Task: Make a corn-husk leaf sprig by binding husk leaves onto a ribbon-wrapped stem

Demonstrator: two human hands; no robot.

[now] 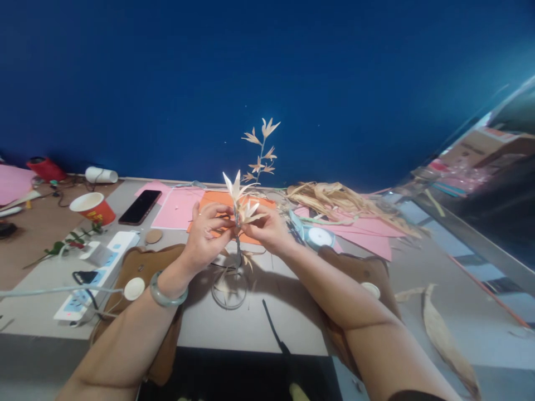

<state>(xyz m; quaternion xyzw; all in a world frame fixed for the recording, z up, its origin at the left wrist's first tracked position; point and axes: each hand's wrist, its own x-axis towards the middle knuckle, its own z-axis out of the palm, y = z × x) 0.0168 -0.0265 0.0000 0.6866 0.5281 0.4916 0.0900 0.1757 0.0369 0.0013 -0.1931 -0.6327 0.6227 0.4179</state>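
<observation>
A pale dried-husk flower stem (238,252) stands upright in front of me, its lower end by a clear round holder (229,288) on the table. My left hand (207,234) pinches the stem from the left, just under a large cream flower (236,188). From the right, my right hand (270,227) has its fingertips closed at the base of a second cream flower (251,213), against the same stem. The exact contact between the fingertips is partly hidden. Above and behind rises a thin branch (262,151) with several small husk flowers.
Dried husks (330,197) lie on pink paper at the back right, near a ribbon spool (320,237). Leftward are a power strip (98,275) with cables, a phone (140,206) and a paper cup (92,207). A dark thin strip (272,323) lies in front.
</observation>
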